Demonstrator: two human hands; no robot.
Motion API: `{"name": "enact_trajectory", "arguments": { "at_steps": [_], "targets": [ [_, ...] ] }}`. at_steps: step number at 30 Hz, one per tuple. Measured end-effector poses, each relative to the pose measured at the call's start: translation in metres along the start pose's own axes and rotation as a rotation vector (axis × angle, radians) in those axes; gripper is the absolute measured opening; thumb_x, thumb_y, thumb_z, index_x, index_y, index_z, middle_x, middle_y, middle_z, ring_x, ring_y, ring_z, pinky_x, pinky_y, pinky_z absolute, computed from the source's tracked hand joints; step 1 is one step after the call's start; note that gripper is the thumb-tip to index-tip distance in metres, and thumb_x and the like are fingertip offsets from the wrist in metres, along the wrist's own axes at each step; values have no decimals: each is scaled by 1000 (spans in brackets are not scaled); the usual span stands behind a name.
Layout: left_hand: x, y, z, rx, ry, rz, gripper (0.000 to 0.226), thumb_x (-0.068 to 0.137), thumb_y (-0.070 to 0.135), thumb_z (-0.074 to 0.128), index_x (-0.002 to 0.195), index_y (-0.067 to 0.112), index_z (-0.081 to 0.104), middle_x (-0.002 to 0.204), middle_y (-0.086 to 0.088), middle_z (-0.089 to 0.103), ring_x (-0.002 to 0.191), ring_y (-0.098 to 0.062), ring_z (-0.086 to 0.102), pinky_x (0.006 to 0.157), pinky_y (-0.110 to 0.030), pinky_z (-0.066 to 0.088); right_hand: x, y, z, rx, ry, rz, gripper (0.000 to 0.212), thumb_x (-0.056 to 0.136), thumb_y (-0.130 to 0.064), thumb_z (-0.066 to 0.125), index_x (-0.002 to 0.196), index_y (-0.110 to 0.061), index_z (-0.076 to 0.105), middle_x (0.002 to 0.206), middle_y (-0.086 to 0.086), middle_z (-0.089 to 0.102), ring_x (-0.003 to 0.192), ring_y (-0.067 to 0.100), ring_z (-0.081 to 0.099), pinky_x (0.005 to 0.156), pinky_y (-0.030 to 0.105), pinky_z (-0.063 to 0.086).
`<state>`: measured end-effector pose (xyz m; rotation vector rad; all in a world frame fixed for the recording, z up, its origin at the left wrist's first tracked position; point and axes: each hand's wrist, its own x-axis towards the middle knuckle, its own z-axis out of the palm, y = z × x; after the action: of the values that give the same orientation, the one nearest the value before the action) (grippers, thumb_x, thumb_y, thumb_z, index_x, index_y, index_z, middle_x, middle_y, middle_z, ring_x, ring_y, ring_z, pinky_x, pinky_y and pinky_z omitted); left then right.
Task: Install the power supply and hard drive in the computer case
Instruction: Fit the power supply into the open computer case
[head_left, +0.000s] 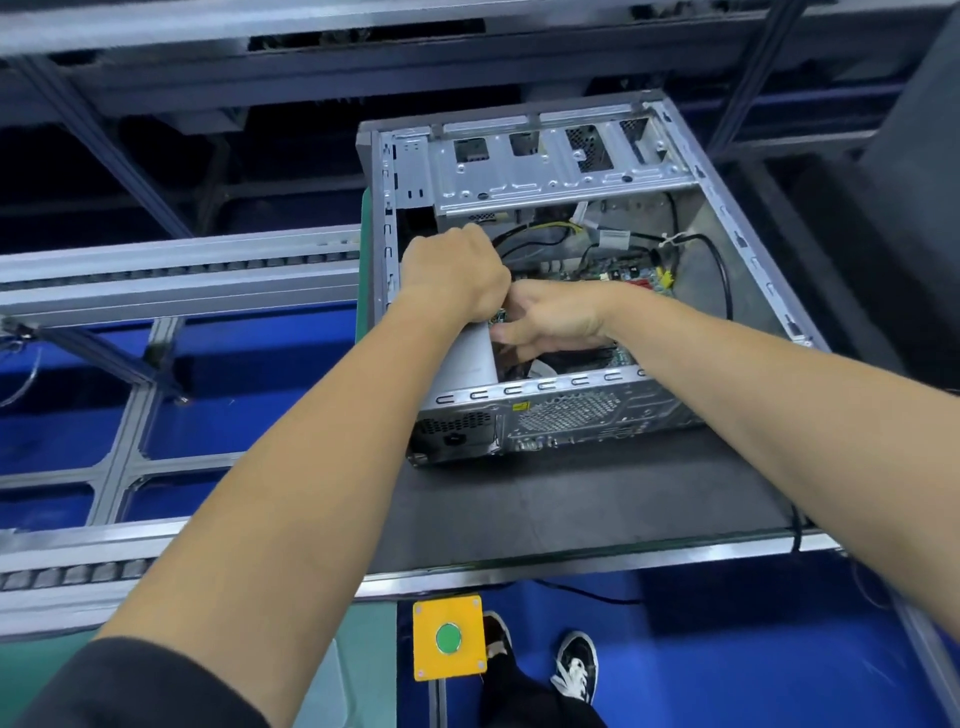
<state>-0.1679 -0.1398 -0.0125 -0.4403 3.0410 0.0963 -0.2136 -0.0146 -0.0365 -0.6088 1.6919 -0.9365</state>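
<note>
The computer case (597, 332) lies on its side with its open face up on a dark mat (571, 499) right of centre in the frame. The grey power supply (470, 358) sits in the near-left corner of the case, its vented, socketed face showing through the rear panel toward the bottom of the frame.

Both hands work at the far end of that box. The left hand (454, 275) is fisted, knuckles up; its fingers curl under, and I cannot tell what, if anything, they grip. The right hand (545, 317) reaches in from the right, its fingers curled against the supply's inner edge, seemingly pinching something small beside it, though the object is hidden.

This looks like seating the supply or sorting its leads. To do it well, I'd keep the box flush against the rear panel so its screw holes line up, and steer the black cables (711, 270) away from the board (618, 267) and any pinch point.

The supply's long axis runs from the rear panel away up the frame, socket end nearest the viewer. I see no hard drive anywhere.
</note>
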Motion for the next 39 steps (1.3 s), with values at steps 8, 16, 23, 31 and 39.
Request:
{"name": "enact_trajectory", "arguments": {
  "at_steps": [8, 16, 23, 31, 39],
  "targets": [
    [7, -4, 0, -87, -7, 1, 30, 88, 17, 37, 111, 6, 53, 113, -16, 59, 95, -35, 54, 72, -36, 35, -3, -1, 3, 218, -114, 26, 21, 102, -9, 47, 119, -19, 54, 107, 2, 68, 99, 17, 66, 90, 34, 58],
    [3, -17, -4, -223, -7, -9, 31, 91, 34, 37, 81, 8, 51, 81, -7, 48, 76, -29, 48, 65, -32, 32, -6, -3, 6, 220, -301, 69, 49, 100, -46, 42, 146, -32, 33, 142, 7, 51, 119, 30, 61, 98, 52, 51],
    [-7, -16, 3, -64, 59, 64, 25, 94, 29, 37, 80, 10, 47, 91, -13, 57, 75, -29, 44, 68, -35, 31, -2, -2, 13, 171, -316, 95, 56, 87, -35, 62, 139, -18, 49, 138, 10, 58, 121, 29, 61, 81, 38, 59],
    [-1, -14, 2, -44, 92, 71, 24, 96, 23, 35, 79, 10, 47, 100, -18, 63, 74, -31, 46, 67, -36, 32, -7, -5, 12, 30, -217, 43, 59, 86, -32, 64, 138, -16, 40, 144, 17, 52, 108, 47, 61, 73, 40, 47],
    [4, -6, 0, 4, -19, 12, 20, 89, 29, 40, 84, 12, 50, 89, -11, 54, 77, -28, 46, 68, -34, 32, -8, -4, 5, -17, -146, 84, 93, 77, -55, 62, 154, -25, 20, 160, 9, 27, 131, 37, 49, 88, 36, 53]
  ]
}}
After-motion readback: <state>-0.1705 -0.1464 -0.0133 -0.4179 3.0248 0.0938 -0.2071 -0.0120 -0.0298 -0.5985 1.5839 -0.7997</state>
